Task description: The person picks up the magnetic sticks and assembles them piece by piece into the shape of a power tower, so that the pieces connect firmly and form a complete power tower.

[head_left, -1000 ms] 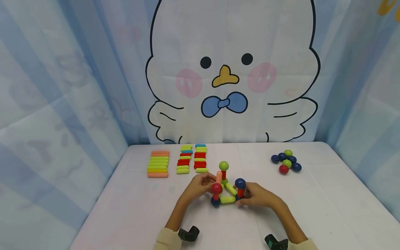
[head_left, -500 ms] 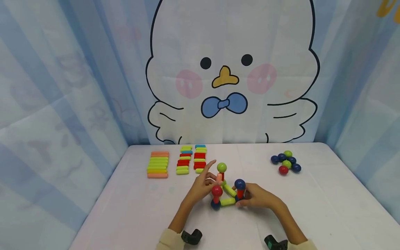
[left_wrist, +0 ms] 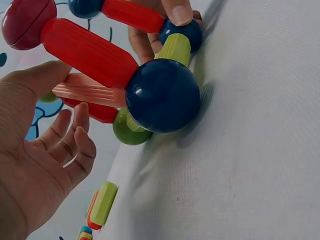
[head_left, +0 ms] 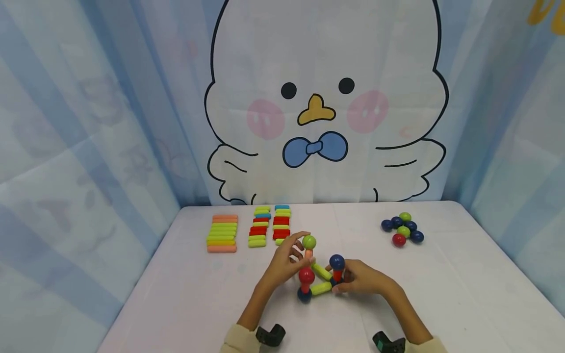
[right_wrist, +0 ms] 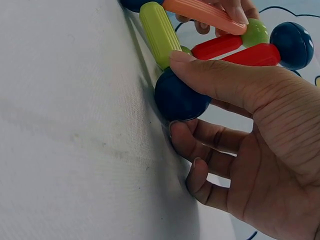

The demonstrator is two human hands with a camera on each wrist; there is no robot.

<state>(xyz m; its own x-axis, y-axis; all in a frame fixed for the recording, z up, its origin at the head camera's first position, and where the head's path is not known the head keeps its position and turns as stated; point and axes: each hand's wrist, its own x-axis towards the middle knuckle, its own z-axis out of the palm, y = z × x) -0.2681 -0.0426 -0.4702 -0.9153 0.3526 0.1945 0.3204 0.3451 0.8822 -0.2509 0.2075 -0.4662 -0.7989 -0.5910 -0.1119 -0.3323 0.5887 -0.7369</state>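
Observation:
A ball-and-rod toy frame stands mid-table, with lime rods (head_left: 321, 288) along its base and red upright rods (left_wrist: 90, 52). My left hand (head_left: 282, 260) pinches a salmon rod (right_wrist: 207, 15) near its upper end, with the index fingertip at the lime ball (head_left: 309, 242) on top. The salmon rod slants up from beside the front blue ball (left_wrist: 162, 95). My right hand (head_left: 366, 277) grips the blue ball (right_wrist: 180, 97) at the right base corner between thumb and fingers. A red ball (head_left: 306, 275) and another blue ball (head_left: 337, 262) top the other uprights.
At the back left lie rows of loose salmon, lime and yellow rods (head_left: 222, 233), beside two columns of short coloured rods (head_left: 258, 230). Several loose blue, lime and red balls (head_left: 399, 239) are grouped at the back right. A printed curtain (head_left: 326, 181) hangs behind the table.
My left index finger rose, then bent down onto the lime top ball. That ball has moved left and nearer, and the frame's front corner slid slightly toward me. My right hand keeps its hold.

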